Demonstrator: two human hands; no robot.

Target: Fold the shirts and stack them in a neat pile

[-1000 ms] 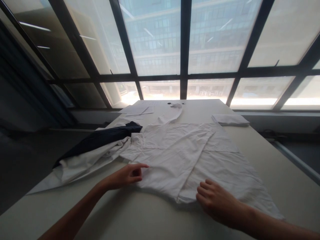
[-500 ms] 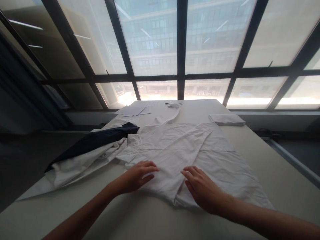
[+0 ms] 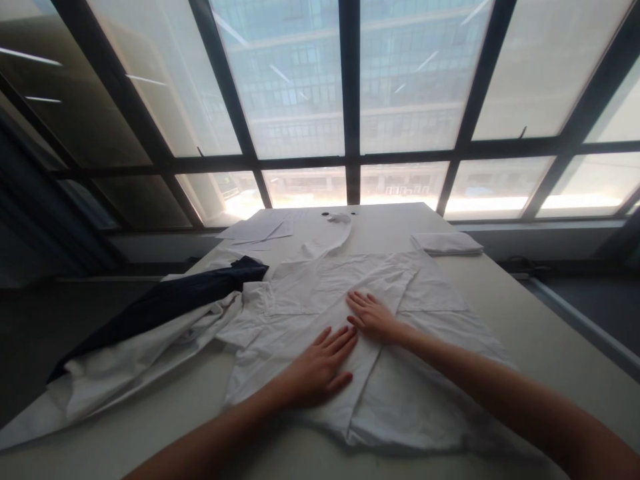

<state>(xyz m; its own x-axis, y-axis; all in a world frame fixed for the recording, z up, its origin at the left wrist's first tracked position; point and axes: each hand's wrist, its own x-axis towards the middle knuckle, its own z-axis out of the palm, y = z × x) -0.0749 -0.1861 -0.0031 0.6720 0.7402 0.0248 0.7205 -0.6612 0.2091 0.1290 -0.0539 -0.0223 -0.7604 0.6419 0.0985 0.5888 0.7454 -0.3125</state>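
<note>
A white cloth garment (image 3: 295, 323) lies spread on the white table (image 3: 515, 293), creased, with one long part folded slantwise across its middle. My left hand (image 3: 320, 370) rests flat on this folded part, fingers stretched out and thumb apart. Just beyond it, my right hand (image 3: 373, 321) also lies palm down on the cloth, its fingers extended towards the upper left. The two hands are close together, and neither grasps the fabric. From the far side of the garment a narrow white strip (image 3: 335, 237) trails towards the window.
To the left lie a dark navy cloth (image 3: 165, 303) and a crumpled white cloth (image 3: 150, 353), which reaches past the table's edge. Paper sheets (image 3: 255, 230) are at the far left. A folded white cloth (image 3: 447, 243) sits at the far right. Large windows (image 3: 300, 80) rise behind.
Both hands have moved inward and come down flat on the garment. The right hand went farther up the cloth, and the left shifted right. The view has turned slightly.
</note>
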